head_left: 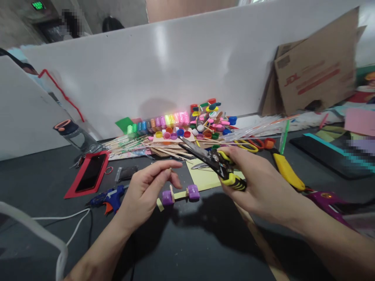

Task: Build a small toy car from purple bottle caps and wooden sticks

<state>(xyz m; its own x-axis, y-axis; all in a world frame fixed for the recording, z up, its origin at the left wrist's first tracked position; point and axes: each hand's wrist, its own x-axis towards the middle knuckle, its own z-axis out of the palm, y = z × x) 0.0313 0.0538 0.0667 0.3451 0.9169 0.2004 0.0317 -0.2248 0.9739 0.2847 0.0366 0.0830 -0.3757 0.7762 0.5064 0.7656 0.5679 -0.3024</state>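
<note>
Purple blocks (193,192), two of them, joined by a pale strip (180,194), lie on the worktop (181,246) between the hands. Long axis runs side to side, right end slightly farther from the person. Left hand (150,189) is nearer: the left block sits just below its fingertips in view, apparently not touching. Left fingers curl together; cannot tell whether anything small is pinched. Right fingers grip yellow-and-black shears (215,158), blades pointing up-left, above the pale yellow sheet (208,181); right hand (249,175) stands farther off. Writing: red "JDL" on leaning cardboard (325,66), remaining print illegible; green lit sign (38,5) unreadable.
</note>
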